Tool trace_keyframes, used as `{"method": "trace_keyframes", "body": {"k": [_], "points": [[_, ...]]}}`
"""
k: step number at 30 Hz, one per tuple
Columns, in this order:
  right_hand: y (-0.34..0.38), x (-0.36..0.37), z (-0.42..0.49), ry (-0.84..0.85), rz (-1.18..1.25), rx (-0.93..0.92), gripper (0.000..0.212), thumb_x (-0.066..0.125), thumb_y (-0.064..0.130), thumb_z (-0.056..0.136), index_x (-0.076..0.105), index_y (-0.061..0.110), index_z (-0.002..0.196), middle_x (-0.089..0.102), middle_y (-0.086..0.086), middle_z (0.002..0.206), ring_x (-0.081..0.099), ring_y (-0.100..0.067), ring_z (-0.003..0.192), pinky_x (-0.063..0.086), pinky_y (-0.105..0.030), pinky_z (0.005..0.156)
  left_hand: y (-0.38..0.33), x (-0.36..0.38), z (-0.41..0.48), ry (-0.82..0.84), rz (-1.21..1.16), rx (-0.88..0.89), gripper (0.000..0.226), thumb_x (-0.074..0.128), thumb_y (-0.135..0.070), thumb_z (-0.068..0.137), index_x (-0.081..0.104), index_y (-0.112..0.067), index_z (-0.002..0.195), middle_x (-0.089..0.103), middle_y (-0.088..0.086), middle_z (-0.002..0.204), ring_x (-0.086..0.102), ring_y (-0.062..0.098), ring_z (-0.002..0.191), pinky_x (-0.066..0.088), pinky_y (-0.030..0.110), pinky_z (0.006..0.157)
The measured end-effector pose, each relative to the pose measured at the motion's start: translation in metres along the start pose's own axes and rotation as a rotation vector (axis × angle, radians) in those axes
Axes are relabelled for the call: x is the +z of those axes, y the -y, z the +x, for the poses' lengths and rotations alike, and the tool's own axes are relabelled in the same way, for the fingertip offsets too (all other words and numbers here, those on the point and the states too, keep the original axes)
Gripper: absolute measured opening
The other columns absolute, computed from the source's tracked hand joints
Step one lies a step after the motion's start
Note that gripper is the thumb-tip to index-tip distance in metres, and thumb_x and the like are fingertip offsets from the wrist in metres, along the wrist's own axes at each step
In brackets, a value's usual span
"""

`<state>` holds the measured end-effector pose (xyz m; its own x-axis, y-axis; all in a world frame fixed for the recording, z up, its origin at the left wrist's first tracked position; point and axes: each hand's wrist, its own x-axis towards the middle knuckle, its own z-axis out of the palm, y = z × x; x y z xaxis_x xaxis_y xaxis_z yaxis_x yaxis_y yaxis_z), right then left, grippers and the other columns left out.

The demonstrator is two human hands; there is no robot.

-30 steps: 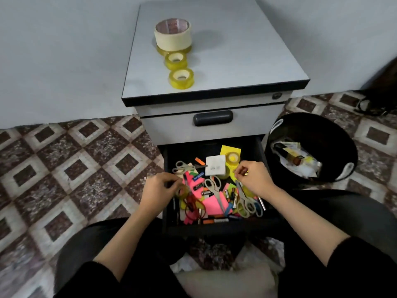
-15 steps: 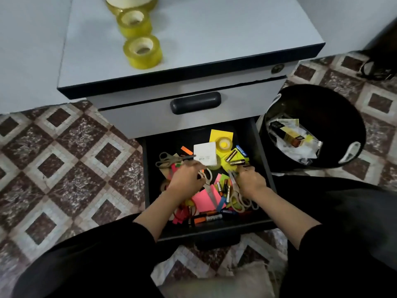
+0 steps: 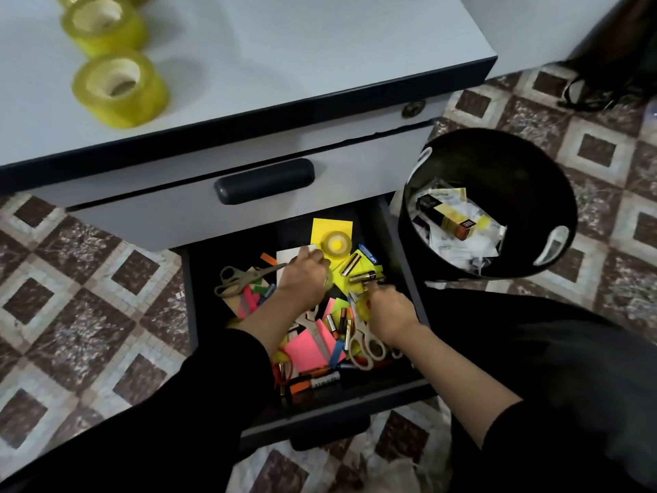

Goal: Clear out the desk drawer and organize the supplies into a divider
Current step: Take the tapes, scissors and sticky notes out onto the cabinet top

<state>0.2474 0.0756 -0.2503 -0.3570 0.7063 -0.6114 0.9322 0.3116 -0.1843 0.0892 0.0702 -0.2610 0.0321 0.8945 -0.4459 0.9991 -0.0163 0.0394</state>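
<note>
Open drawer under surface, crammed. Item: battery, 1 o'clock in drawer; light, hard, slick, apt to roll; best pinched mid-barrel. At its end, right grip, seemingly pinching. At 12 o'clock, left grip, curled; hold cannot be told.

Soft, diffuse indoor light is recorded. Faint shadows are cast by the tape rolls toward the right edge of the cabinet top. The drawer interior is dim. Straight lines are bowed by wide-angle distortion; fine detail is slightly smeared.
</note>
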Motion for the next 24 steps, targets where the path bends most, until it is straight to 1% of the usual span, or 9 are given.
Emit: {"method": "trace_keyframes", "body": {"k": [3,7,10,12,15,18,21,23,24], "points": [[0.000,-0.001,0.001,-0.007,0.014,-0.007,0.045,0.047,0.000,0.087,0.039,0.005,0.131,0.051,-0.022,0.125,0.056,-0.034,0.111,0.047,-0.036,0.086,0.003,0.003,-0.001,0.024,0.007,-0.035,0.057,0.057,-0.038,0.088,0.040,-0.010,0.135,0.039,0.005,0.137,0.028,0.026,0.129,0.037,0.034,0.099],[0.001,0.000,-0.002,0.011,0.030,-0.026,0.047,0.049,0.000,0.086,0.039,0.006,0.131,0.054,-0.022,0.123,0.058,-0.035,0.108,0.049,-0.036,0.080,-0.001,0.012,-0.012,0.029,0.017,-0.062,0.054,0.056,-0.040,0.087,0.042,-0.014,0.132,0.046,0.003,0.133,0.032,0.023,0.127,0.033,0.034,0.100],[0.003,-0.004,-0.007,0.007,0.021,-0.031,0.040,0.049,0.004,0.087,0.044,0.008,0.127,0.058,-0.015,0.118,0.059,-0.033,0.107,0.049,-0.035,0.080,-0.002,0.017,-0.027,0.016,-0.072,-0.079,0.058,0.062,-0.044,0.080,0.045,-0.020,0.130,0.051,-0.001,0.128,0.035,0.022,0.124,0.032,0.034,0.097],[0.005,-0.004,-0.010,-0.010,-0.012,-0.019,0.037,0.051,0.007,0.089,0.046,0.007,0.125,0.055,-0.015,0.124,0.058,-0.032,0.109,0.048,-0.036,0.083,0.001,0.015,-0.035,-0.025,-0.185,-0.118,0.059,0.065,-0.046,0.077,0.049,-0.022,0.128,0.053,-0.001,0.124,0.037,0.021,0.122,0.032,0.034,0.098],[0.014,-0.011,-0.022,-0.054,0.006,-0.030,0.043,0.057,0.014,0.089,0.043,0.006,0.128,0.050,-0.015,0.128,0.054,-0.031,0.115,0.047,-0.037,0.087,0.006,-0.001,-0.058,-0.116,-0.321,-0.146,0.059,0.069,-0.043,0.073,0.053,-0.023,0.126,0.054,0.000,0.124,0.038,0.021,0.124,0.034,0.031,0.100],[0.022,-0.019,-0.031,-0.092,0.085,-0.043,0.051,0.066,0.026,0.085,0.044,0.007,0.128,0.052,-0.013,0.125,0.054,-0.031,0.114,0.047,-0.036,0.086,0.008,-0.016,-0.075,-0.179,-0.429,-0.175,0.063,0.069,-0.040,0.066,0.055,-0.020,0.124,0.057,0.003,0.119,0.047,0.021,0.115,0.040,0.029,0.092],[0.032,-0.032,-0.051,-0.210,0.192,-0.098,0.058,0.069,0.040,0.081,0.047,0.011,0.127,0.052,-0.011,0.123,0.055,-0.031,0.112,0.046,-0.035,0.086,0.009,-0.038,-0.103,-0.293,-0.444,-0.177,0.061,0.069,-0.038,0.066,0.055,-0.020,0.123,0.062,0.004,0.110,0.052,0.023,0.106,0.044,0.031,0.086],[0.037,-0.045,-0.063,-0.277,0.288,-0.136,0.059,0.068,0.044,0.080,0.049,0.013,0.127,0.052,-0.009,0.121,0.054,-0.030,0.110,0.045,-0.034,0.086,0.011,-0.051,-0.120,-0.360,-0.454,-0.172,0.063,0.064,-0.045,0.063,0.055,-0.020,0.120,0.063,0.003,0.103,0.053,0.024,0.102,0.045,0.034,0.084],[0.038,-0.050,-0.070,-0.307,0.320,-0.155,0.058,0.067,0.044,0.081,0.049,0.014,0.128,0.051,-0.009,0.121,0.054,-0.030,0.110,0.044,-0.033,0.086,0.011,-0.057,-0.129,-0.400,-0.471,-0.168,0.068,0.057,-0.052,0.060,0.056,-0.019,0.119,0.063,0.003,0.100,0.054,0.024,0.099,0.046,0.035,0.083]]}}
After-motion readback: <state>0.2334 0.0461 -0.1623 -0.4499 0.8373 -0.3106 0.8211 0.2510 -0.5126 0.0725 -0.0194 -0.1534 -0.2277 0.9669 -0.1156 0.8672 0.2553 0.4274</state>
